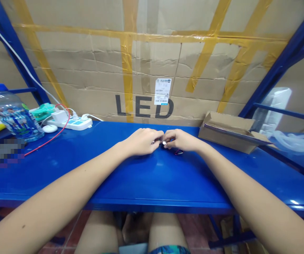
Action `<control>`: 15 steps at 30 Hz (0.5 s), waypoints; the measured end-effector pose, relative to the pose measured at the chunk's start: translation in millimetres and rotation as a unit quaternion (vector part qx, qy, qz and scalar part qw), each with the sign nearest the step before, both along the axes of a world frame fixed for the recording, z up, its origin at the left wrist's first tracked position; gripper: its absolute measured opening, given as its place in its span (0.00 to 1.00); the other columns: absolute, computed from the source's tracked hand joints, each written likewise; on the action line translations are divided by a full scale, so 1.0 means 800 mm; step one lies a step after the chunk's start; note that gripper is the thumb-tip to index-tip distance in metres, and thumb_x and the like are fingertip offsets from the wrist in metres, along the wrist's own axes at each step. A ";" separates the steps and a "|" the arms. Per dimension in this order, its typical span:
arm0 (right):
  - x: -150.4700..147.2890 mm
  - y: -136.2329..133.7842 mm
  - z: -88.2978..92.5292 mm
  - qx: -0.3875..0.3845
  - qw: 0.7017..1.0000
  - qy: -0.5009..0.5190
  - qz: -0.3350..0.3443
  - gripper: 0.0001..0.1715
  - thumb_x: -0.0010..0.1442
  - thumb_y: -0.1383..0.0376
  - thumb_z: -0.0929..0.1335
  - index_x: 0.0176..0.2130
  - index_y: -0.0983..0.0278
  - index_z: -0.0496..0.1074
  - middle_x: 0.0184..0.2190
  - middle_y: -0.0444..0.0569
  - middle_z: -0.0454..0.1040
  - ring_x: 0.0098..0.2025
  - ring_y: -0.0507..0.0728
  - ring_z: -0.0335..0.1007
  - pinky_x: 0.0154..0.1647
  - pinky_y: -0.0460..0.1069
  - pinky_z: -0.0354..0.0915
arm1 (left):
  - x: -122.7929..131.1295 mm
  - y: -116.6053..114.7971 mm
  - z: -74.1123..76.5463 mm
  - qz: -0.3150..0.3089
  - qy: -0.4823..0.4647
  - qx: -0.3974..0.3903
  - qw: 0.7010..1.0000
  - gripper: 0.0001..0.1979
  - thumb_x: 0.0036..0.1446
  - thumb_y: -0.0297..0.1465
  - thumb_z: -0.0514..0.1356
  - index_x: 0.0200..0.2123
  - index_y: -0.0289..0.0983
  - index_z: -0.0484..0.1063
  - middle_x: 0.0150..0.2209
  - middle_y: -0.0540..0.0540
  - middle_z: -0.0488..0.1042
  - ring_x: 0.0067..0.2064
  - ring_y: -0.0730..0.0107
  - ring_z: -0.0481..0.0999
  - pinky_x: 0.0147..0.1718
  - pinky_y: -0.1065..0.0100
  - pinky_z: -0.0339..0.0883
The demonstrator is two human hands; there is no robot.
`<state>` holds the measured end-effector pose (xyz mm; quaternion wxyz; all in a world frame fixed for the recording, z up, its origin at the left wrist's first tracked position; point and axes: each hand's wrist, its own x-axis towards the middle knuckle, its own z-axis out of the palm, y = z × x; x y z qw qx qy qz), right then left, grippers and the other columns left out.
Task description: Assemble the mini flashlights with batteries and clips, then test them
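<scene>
Over the middle of the blue table (152,183), my left hand (145,141) is closed around a small dark, shiny item that its fingers mostly cover. Close beside it, fingertips nearly touching, my right hand (177,140) pinches a small object with a round white end (164,143). A small dark loop with a pinkish edge (178,152) shows just below the right hand. Whether the pieces in the two hands are joined cannot be made out.
An open cardboard box (228,134) sits at the right rear. At left are a water bottle (14,114), a white power strip (79,123), a red cable (59,135) and a white round item (49,128). A large carton (93,70) stands behind the table.
</scene>
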<state>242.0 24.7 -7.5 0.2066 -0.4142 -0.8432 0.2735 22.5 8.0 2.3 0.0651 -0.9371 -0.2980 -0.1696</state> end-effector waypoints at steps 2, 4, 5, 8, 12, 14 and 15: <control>0.000 0.000 0.000 -0.001 1.000 -0.001 -0.001 0.10 0.52 0.67 0.70 0.36 0.64 0.80 0.36 0.48 0.74 0.34 0.54 0.71 0.39 0.48 0.67 | -0.003 0.004 -0.001 0.021 0.017 0.008 1.000 0.10 0.63 0.29 0.51 0.41 0.39 0.73 0.38 0.43 0.79 0.38 0.59 0.77 0.33 0.65 0.63; -0.001 -0.001 0.000 -0.008 1.000 -0.006 -0.003 0.12 0.52 0.66 0.70 0.37 0.64 0.80 0.37 0.48 0.73 0.33 0.54 0.72 0.38 0.48 0.68 | -0.005 0.009 -0.003 0.040 0.053 0.012 0.998 0.11 0.62 0.28 0.52 0.40 0.39 0.74 0.38 0.42 0.79 0.38 0.58 0.78 0.32 0.65 0.64; -0.002 -0.001 0.001 -0.011 1.000 -0.008 -0.005 0.12 0.52 0.67 0.70 0.38 0.65 0.81 0.37 0.48 0.73 0.33 0.53 0.72 0.37 0.49 0.68 | -0.006 0.011 -0.005 0.049 0.073 0.012 0.996 0.11 0.61 0.27 0.52 0.40 0.38 0.74 0.38 0.41 0.79 0.38 0.57 0.78 0.32 0.64 0.64; -0.003 -0.003 0.002 -0.008 1.000 -0.016 -0.006 0.12 0.52 0.67 0.70 0.37 0.65 0.81 0.35 0.48 0.72 0.32 0.53 0.71 0.37 0.49 0.68 | -0.007 0.014 -0.008 0.069 0.119 0.009 0.990 0.11 0.59 0.27 0.52 0.37 0.38 0.75 0.38 0.40 0.79 0.39 0.55 0.78 0.32 0.63 0.65; -0.004 -0.003 0.003 -0.001 1.000 -0.018 -0.008 0.11 0.52 0.67 0.70 0.37 0.65 0.81 0.35 0.48 0.73 0.33 0.53 0.71 0.37 0.48 0.67 | -0.006 0.013 -0.007 0.074 0.137 0.006 0.988 0.12 0.59 0.28 0.52 0.36 0.38 0.76 0.38 0.41 0.79 0.41 0.54 0.79 0.32 0.63 0.65; -0.003 -0.003 0.002 0.000 1.000 -0.016 -0.008 0.11 0.52 0.67 0.70 0.37 0.65 0.81 0.35 0.48 0.73 0.33 0.53 0.71 0.37 0.48 0.67 | -0.005 0.011 -0.005 0.068 0.135 -0.001 0.989 0.12 0.59 0.28 0.52 0.37 0.39 0.77 0.38 0.41 0.79 0.41 0.54 0.79 0.33 0.63 0.65; -0.003 -0.003 0.002 0.000 1.000 -0.013 -0.008 0.12 0.52 0.67 0.70 0.37 0.65 0.81 0.35 0.48 0.73 0.33 0.53 0.71 0.37 0.48 0.67 | -0.004 0.011 -0.005 0.062 0.132 -0.007 0.989 0.12 0.59 0.28 0.52 0.36 0.39 0.77 0.38 0.42 0.79 0.41 0.54 0.79 0.33 0.63 0.65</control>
